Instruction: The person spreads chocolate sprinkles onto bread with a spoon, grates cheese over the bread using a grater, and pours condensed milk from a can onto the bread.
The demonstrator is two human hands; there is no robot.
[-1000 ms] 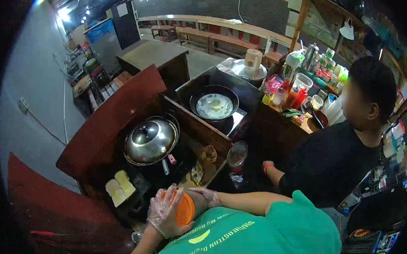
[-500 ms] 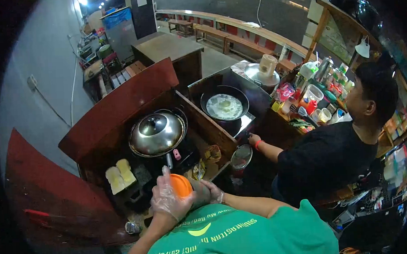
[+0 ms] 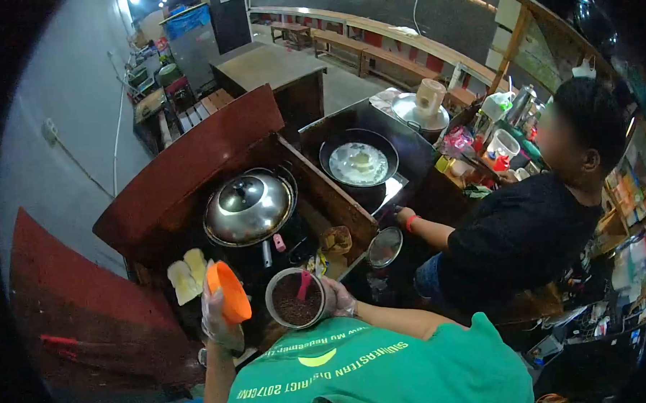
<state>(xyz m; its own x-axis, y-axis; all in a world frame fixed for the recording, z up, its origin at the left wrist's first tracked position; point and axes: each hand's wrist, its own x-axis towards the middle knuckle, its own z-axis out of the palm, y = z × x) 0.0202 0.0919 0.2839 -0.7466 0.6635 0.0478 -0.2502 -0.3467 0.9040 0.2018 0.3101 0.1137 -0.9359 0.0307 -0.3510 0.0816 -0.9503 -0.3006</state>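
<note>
My left hand [image 3: 219, 321], in a clear plastic glove, holds an orange lid [image 3: 230, 292] tilted on its edge. To the right of it, my right hand [image 3: 342, 298], also gloved, grips the side of a round jar [image 3: 298, 298]. The jar's mouth faces me and shows dark brown grains, with a pink scoop [image 3: 304, 286] standing in them. Two slices of bread [image 3: 187, 276] lie on the dark surface beyond the lid, partly hidden by it. A domed metal cover [image 3: 250, 207] sits on a pan ahead of both hands.
A co-worker in a black shirt [image 3: 523, 239] stands at the right, one hand near a frying pan [image 3: 358, 158] with pale food in it. A strainer [image 3: 385, 247] lies right of the jar. Red boards [image 3: 192, 166] rise around the stove. A cluttered shelf [image 3: 490, 147] is beyond.
The orange lid has come off the jar and moved left with my left hand, and the jar's contents now show. The co-worker's far hand has come into view near the shelf.
</note>
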